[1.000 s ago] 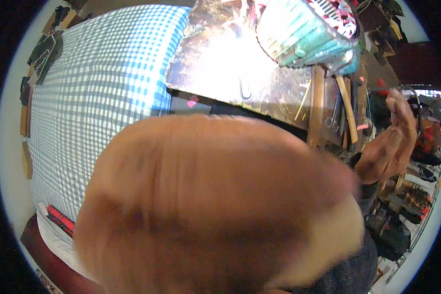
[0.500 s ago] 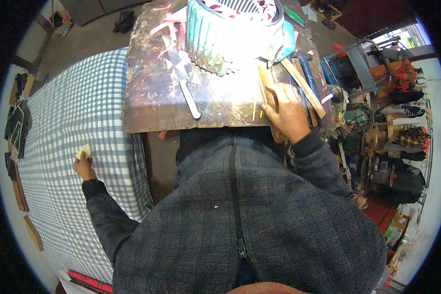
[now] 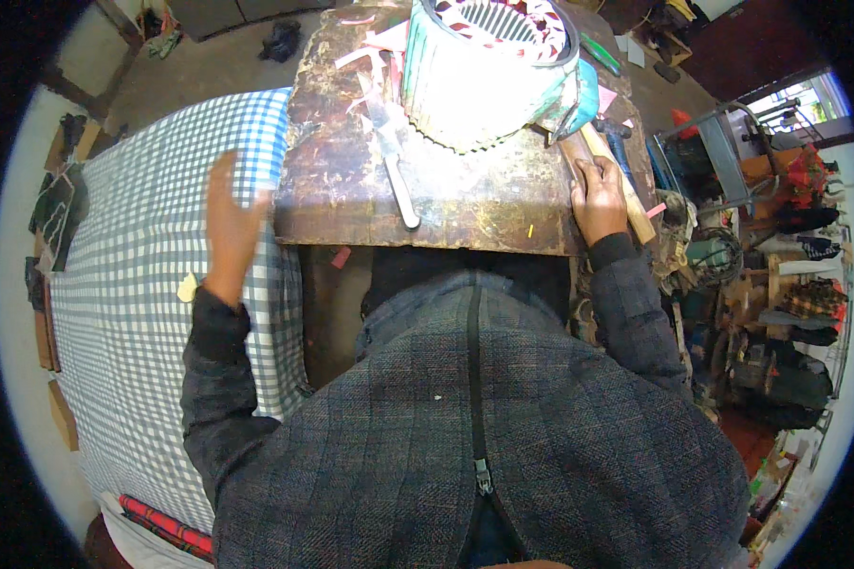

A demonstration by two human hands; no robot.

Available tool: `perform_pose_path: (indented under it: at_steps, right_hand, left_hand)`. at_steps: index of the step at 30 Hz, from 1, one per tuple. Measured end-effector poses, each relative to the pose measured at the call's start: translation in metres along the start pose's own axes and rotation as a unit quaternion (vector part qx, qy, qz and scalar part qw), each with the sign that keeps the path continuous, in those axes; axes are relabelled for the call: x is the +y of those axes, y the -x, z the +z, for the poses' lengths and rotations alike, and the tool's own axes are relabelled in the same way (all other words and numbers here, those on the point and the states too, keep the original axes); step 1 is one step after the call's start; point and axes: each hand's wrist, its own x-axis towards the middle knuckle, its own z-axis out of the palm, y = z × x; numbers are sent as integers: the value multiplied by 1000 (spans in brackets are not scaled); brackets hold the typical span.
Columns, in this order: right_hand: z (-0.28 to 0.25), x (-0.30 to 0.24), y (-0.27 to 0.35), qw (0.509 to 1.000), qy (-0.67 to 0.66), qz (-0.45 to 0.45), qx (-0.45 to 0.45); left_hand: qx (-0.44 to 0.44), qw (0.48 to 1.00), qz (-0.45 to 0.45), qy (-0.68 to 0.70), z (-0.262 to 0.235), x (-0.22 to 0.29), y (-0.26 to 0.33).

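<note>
Left hand: the left hand [image 3: 230, 228] is up off the checked cloth [image 3: 133, 284] now, where half a second ago it was pressed down beside a small pale scrap [image 3: 188, 286]; it is blurred, fingers spread wide, grip empty, hanging over the cloth just off the bench's left edge.
Scrap: it lies on the cloth near the left wrist, let go, apart from the hand.
Meaning: by my reading the left hand is done with the cloth and is coming back toward the bench work.
Right hand: the right hand [image 3: 598, 197] sits where it sat before, at the bench's right edge, lying on a long wooden handle [image 3: 617, 185]; whether the grip closes round it I cannot tell, the fingers lie over the top.
Bench: the bench [image 3: 465, 194] is a dark, scarred slab, worn brown and patchy, with a tiny yellow fleck near its front edge.
Knife: a knife [image 3: 394, 156] with a pale handle and dull blade lies lengthwise in the left half, pointing from the front edge to the far edge.
Motor body: a teal ribbed motor stator [image 3: 489, 71], round and hollow with pink-and-white windings inside, stands at the far edge, glaring in strong light.
Paper strips: pink paper strips [image 3: 375, 43] lie scattered at the far left corner beside it.
</note>
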Motion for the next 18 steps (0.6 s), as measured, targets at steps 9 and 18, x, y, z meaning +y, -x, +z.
perform_pose_path:
  at_steps: [9, 18]
  right_hand:
    - [14, 8, -25, 996, 61, 65, -24]
    - [-32, -7, -40, 994, -83, 38, 59]
  left_hand:
    - [-246, 938, 242, -41, 60, 163, -7]
    - [-236, 953, 189, -22, 74, 104, -77]
